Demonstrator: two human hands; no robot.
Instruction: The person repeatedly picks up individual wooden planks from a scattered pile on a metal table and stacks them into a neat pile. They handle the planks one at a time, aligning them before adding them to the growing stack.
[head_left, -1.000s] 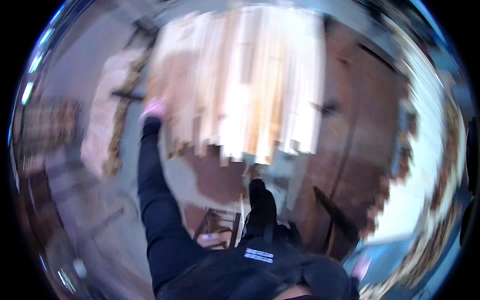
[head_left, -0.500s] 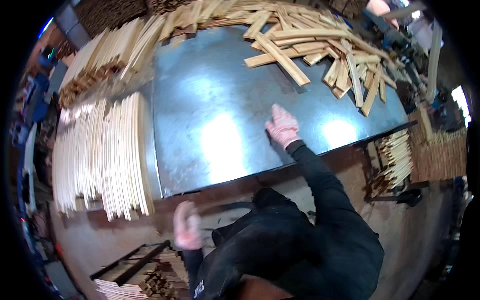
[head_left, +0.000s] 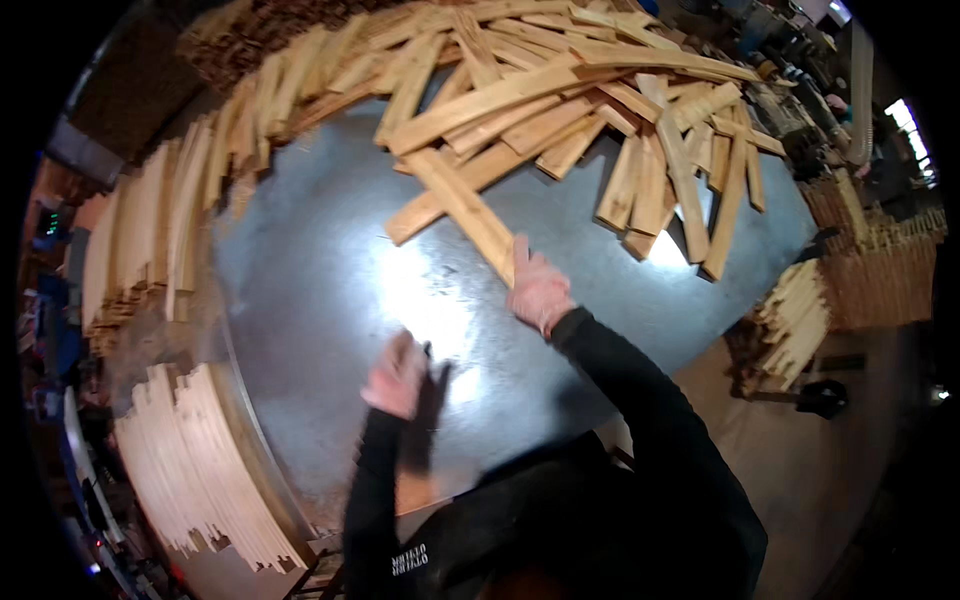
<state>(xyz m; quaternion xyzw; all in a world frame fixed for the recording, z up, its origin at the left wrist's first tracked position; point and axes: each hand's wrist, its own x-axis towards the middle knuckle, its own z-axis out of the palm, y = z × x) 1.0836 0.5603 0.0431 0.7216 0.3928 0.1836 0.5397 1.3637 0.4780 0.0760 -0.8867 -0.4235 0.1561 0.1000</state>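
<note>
Pinkish work gloves cover both hands. My right hand [head_left: 541,290] is closed on the near end of a wooden slat [head_left: 462,212], its fingers along the right edge. That slat slants away to the far left, and its far end lies under another long slat [head_left: 485,103] of a loose heap. Over the metal tabletop [head_left: 320,250], left of my right hand, hovers my left hand [head_left: 396,378]. It touches no wood, and motion smears its fingers.
Neatly lined-up slats [head_left: 205,455] lie at the table's near left, with another row [head_left: 135,235] farther back. The heap spreads across the far side. Beyond the right edge stands a stack of pale slats [head_left: 795,320]. Glare covers part of the metal.
The view has shifted toward the heap. My right hand has reached the slat's end and taken hold of it. My left hand has moved from off the near edge to above the tabletop.
</note>
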